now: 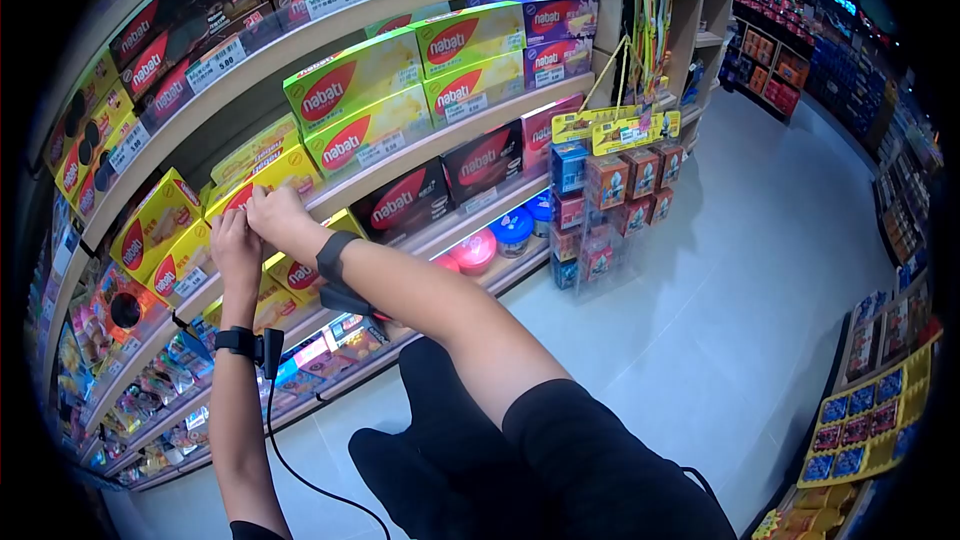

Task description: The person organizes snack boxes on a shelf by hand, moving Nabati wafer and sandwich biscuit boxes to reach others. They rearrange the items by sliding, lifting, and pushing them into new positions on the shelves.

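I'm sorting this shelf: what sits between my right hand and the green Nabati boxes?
In the head view, only yellow Nabati boxes lie between the right hand and the green Nabati boxes; the left hand touches them too.

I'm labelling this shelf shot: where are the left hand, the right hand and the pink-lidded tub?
left hand (236, 245): head view, back of the hand.
right hand (277, 218): head view, back of the hand.
pink-lidded tub (474, 248): head view, its lid.

Curved shelves (420, 148) carry rows of green, yellow, black Nabati boxes (350, 80).
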Available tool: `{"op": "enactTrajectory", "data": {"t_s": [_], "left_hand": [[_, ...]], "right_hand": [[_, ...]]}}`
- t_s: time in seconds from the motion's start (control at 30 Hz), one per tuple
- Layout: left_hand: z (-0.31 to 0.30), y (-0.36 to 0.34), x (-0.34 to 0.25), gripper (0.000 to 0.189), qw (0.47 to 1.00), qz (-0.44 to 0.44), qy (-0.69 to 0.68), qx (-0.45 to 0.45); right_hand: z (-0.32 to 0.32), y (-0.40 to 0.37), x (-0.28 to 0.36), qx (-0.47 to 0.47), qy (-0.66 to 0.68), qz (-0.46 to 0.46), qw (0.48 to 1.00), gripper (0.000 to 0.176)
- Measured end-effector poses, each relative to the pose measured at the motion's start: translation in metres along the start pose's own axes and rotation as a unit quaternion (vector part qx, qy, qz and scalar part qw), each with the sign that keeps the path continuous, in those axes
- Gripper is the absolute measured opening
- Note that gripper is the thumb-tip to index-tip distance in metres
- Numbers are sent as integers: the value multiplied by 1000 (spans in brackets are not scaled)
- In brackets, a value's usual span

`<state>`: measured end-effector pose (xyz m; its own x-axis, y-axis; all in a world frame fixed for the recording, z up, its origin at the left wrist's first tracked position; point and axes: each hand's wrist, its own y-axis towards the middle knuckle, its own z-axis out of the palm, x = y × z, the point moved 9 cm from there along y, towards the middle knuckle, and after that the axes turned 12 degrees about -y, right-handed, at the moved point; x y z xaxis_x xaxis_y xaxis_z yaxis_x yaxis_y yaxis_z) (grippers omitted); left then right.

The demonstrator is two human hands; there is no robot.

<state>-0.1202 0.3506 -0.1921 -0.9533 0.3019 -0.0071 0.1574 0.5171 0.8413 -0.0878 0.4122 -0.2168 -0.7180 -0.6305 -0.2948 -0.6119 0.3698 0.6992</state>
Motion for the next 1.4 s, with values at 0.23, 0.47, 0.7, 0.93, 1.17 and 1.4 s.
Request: {"op": "enactTrajectory", "data": {"t_s": [0.23,0.47,0.7,0.93,1.17,1.4], "left_hand": [[2,-1,3,21,1000,-2,5,9],[0,-2,-1,20,1000,-3,5,-3],[0,-5,-2,19,1000,3,25,3],[2,-11,-1,17,1000,-25,1,16],[15,-13,-57,30,993,32,-50,-101],[72,1,-160,29,973,97,-204,-42]], "right_hand": [[-4,-2,0,-11,-6,-4,1000,20],[-8,-6,-2,-38,-13,12,999,15],[-2,-9,-3,-13,-5,-6,1000,20],[-26,-31,-13,-52,20,-40,998,24],[-56,-96,-104,-21,22,63,998,32],[-67,-180,-218,53,-38,206,976,28]]}}
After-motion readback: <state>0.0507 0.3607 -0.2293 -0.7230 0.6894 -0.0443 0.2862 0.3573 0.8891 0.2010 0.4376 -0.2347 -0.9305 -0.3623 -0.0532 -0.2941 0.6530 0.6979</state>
